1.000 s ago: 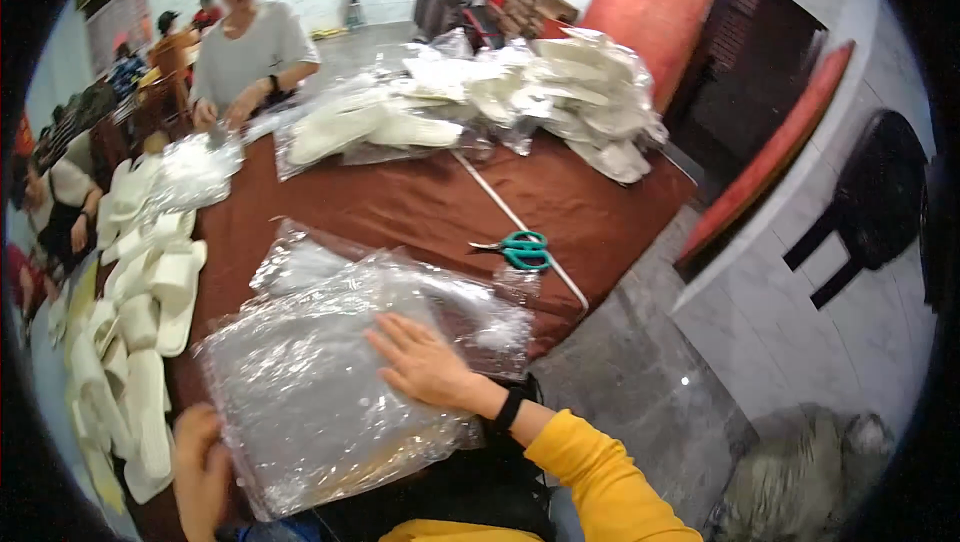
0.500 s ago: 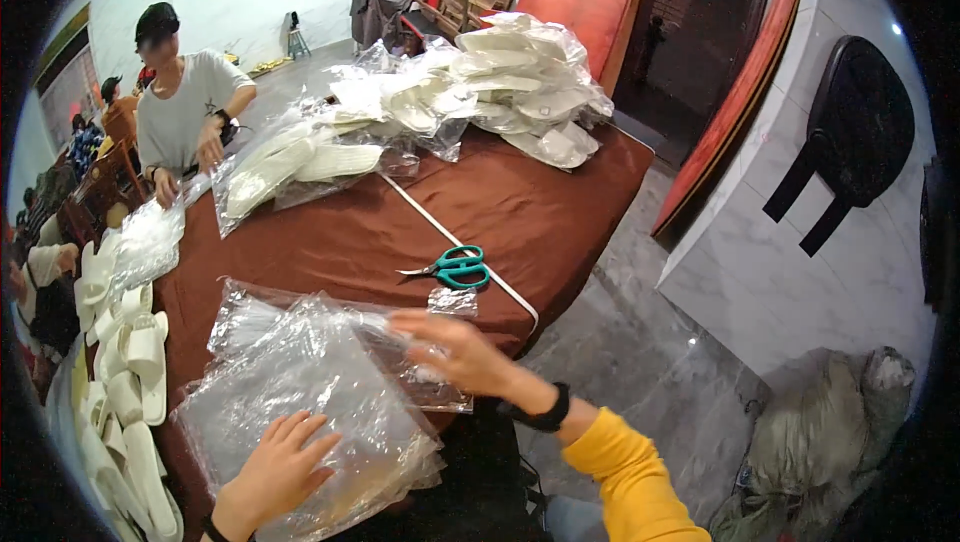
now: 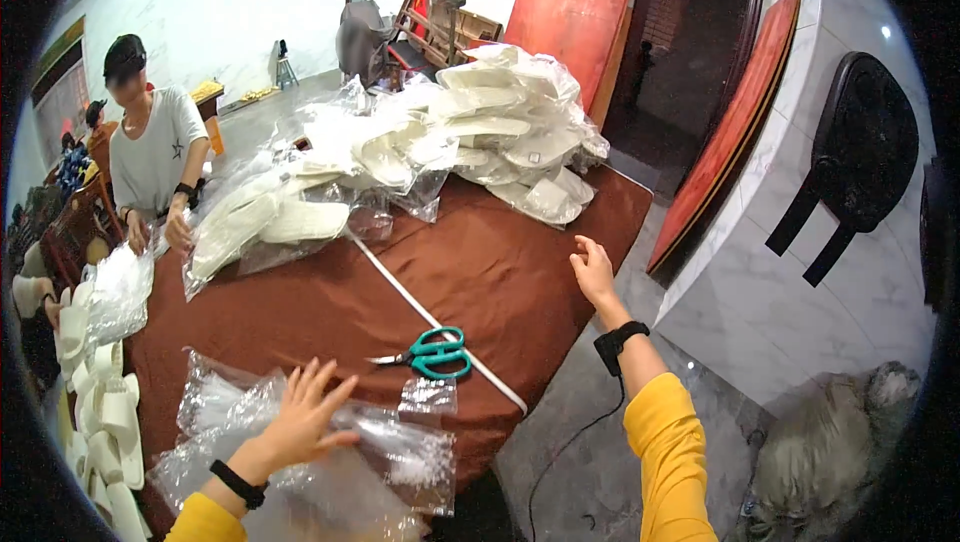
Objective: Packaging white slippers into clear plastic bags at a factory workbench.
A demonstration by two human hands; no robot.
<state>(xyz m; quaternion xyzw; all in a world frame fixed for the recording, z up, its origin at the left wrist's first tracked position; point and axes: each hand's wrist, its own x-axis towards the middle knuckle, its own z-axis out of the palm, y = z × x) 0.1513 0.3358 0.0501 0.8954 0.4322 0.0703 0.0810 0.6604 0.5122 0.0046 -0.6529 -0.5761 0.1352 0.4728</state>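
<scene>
My left hand [image 3: 303, 414] is over a loose stack of clear plastic bags [image 3: 340, 492] at the near edge of the table, fingers spread and holding nothing. I cannot tell whether it touches the top bag. My right hand [image 3: 596, 274] reaches out by the table's right edge, fingers loosely bent and apart, with nothing in it. Beyond it lies a heap of white slippers in clear bags [image 3: 510, 132]. Scissors with teal handles [image 3: 438, 352] rest on the brown cloth between my hands, beside a small clear packet [image 3: 428, 396].
A white strip [image 3: 420, 312] crosses the brown tablecloth [image 3: 540, 282]. Unbagged white slippers [image 3: 115, 412] line the left edge. At the far left, a person [image 3: 158, 147] handles a clear bag [image 3: 120, 292]. Red boards [image 3: 570, 22] lean by a dark door; grey sacks [image 3: 815, 452] sit lower right.
My right hand has moved from the bags out to the far right, toward the bagged slippers. My left hand has moved forward and right over the bags. The view has tilted up.
</scene>
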